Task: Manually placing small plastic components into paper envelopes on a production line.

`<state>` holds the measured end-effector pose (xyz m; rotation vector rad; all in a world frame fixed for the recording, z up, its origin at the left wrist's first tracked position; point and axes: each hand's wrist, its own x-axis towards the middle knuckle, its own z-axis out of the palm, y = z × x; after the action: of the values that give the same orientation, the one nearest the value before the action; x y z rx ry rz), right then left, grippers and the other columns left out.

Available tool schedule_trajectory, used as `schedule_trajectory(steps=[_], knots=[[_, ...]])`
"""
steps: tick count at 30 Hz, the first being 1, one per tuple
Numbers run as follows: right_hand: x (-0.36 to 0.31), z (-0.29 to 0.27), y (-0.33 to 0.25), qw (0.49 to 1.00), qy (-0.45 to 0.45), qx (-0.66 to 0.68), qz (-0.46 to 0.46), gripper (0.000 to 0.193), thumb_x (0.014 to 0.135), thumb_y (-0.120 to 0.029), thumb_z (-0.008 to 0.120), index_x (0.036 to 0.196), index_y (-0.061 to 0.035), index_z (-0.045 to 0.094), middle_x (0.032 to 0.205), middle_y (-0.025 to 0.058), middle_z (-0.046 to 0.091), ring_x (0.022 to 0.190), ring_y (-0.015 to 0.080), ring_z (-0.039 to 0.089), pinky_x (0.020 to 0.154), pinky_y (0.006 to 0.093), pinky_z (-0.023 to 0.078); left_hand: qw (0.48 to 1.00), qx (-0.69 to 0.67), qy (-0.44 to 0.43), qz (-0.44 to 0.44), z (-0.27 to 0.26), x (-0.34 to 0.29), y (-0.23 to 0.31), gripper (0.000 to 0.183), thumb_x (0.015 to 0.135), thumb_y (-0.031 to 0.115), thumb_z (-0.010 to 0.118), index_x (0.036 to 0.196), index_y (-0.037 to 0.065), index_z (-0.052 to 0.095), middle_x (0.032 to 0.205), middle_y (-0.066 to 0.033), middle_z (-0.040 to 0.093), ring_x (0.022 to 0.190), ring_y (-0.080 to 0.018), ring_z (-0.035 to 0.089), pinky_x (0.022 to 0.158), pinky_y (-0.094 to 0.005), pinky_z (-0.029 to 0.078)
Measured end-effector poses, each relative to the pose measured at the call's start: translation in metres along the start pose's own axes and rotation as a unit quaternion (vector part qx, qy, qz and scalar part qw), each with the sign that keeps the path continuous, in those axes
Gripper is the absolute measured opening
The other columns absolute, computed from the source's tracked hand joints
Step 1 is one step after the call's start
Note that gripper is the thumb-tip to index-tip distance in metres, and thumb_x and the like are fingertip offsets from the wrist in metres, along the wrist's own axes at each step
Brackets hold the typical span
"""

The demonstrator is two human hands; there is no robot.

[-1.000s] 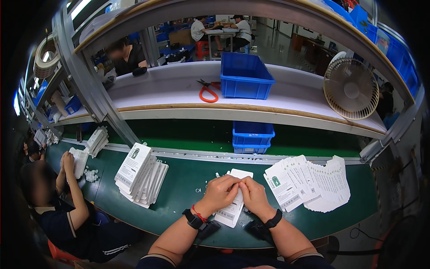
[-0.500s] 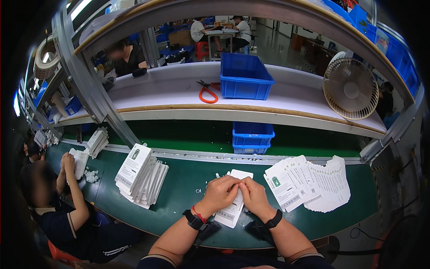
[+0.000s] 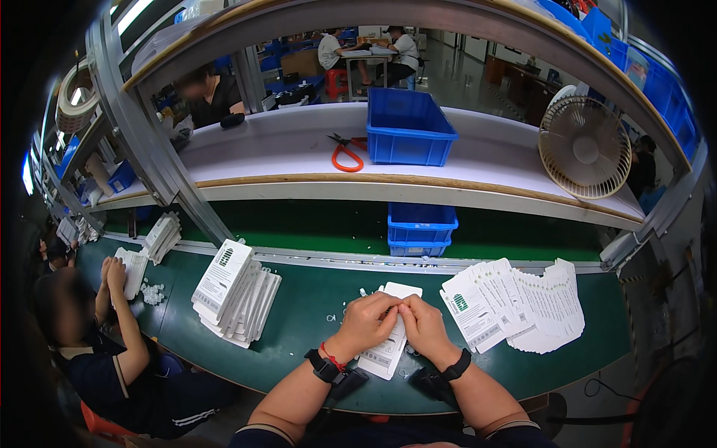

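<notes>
A flat white printed package [image 3: 385,357] lies on the green table in front of me, its upper part mostly covered by my hands. My left hand [image 3: 370,319] is closed over it, its fingers drawn together in a pinch. Against its fingertips, my right hand [image 3: 424,321] pinches too, thumb and forefinger meeting near the package's upper end. Whatever sits between the fingertips is too small or hidden to make out. Small clear plastic pieces [image 3: 331,318] are scattered on the table left of the package, with a few more by its right edge.
To the left stands a stack of similar white packages [image 3: 237,295]; to the right others lie fanned out [image 3: 515,306]. Blue bins [image 3: 422,228] sit behind, below a shelf holding orange-handled scissors [image 3: 347,155], another blue bin [image 3: 411,134] and a fan [image 3: 585,147]. A co-worker [image 3: 112,336] sits at left.
</notes>
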<state>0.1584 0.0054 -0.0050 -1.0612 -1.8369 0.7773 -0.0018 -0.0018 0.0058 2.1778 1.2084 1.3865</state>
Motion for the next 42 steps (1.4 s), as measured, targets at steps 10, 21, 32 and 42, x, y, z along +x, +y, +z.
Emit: schedule_trajectory(steps=[10,21,32,42], knots=[[0.000,0.000,0.000,1.000,-0.001,-0.002,-0.007,0.011,0.096,-0.014,0.053,0.093,-0.0043,0.058,0.080,0.0185,0.063,0.072,0.0393,0.063,0.062,0.0430,0.048,1.000,0.004,0.001,0.003,0.000,0.000,0.000,0.013,0.081,0.003,0.066,0.094,0.001,0.069,0.081,-0.0097,0.067,0.057,-0.0174,0.062,0.052,-0.0276,0.048],[0.000,0.000,-0.004,1.000,0.003,0.010,0.011,0.014,0.096,-0.016,0.053,0.097,-0.0034,0.059,0.081,0.0194,0.064,0.074,0.0378,0.064,0.063,0.0418,0.049,1.000,0.003,0.006,-0.004,0.000,0.001,0.001,0.017,0.080,0.003,0.067,0.097,0.003,0.069,0.081,-0.0079,0.066,0.056,-0.0154,0.059,0.051,-0.0270,0.047],[-0.001,0.001,-0.003,1.000,-0.001,0.023,0.013,0.015,0.097,-0.016,0.053,0.095,-0.0030,0.060,0.077,0.0180,0.064,0.069,0.0351,0.065,0.061,0.0390,0.048,1.000,0.004,0.012,-0.004,0.000,-0.001,0.000,0.014,0.081,0.004,0.065,0.095,0.004,0.069,0.079,-0.0084,0.065,0.057,-0.0184,0.060,0.052,-0.0296,0.048],[0.001,-0.005,-0.004,1.000,0.004,0.020,0.006,0.020,0.099,-0.017,0.049,0.092,-0.0023,0.060,0.075,0.0190,0.062,0.066,0.0354,0.063,0.059,0.0395,0.047,1.000,0.008,0.008,0.003,0.003,0.003,0.001,0.013,0.083,0.006,0.065,0.095,0.004,0.069,0.078,-0.0089,0.065,0.057,-0.0204,0.060,0.052,-0.0309,0.048]])
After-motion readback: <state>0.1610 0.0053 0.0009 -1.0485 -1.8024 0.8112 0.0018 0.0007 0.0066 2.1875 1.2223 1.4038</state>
